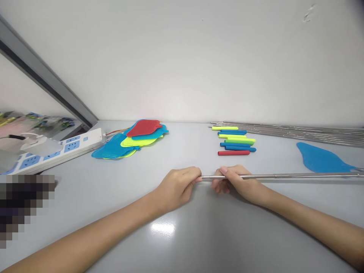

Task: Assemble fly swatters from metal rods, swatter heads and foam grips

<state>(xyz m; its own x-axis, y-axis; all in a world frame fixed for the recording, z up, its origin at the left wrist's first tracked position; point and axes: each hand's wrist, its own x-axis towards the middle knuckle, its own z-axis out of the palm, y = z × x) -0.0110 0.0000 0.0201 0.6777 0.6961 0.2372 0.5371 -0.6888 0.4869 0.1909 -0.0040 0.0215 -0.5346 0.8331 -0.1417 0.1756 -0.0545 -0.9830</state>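
A thin telescopic metal rod (261, 176) runs level from the middle of the table to the right edge of the view. My left hand (180, 185) is closed round its left end, so that tip is hidden. Further along, my right hand (236, 182) holds the same rod, thumb on top and the slightly blurred fingers curled below. Beyond the rod at the far right lies a blue fly swatter head (324, 157); whether its narrow neck joins anything is cut off by the edge. Several coloured handle sleeves (234, 153), in red, blue, green and yellow, lie just beyond my right hand.
A fanned pile of fly swatter heads (143, 129) in red, blue and yellow lies at the back left. More metal rods (295, 132) are bundled along the wall at the back right. A white power strip (82, 146) with plugs stands at the left.
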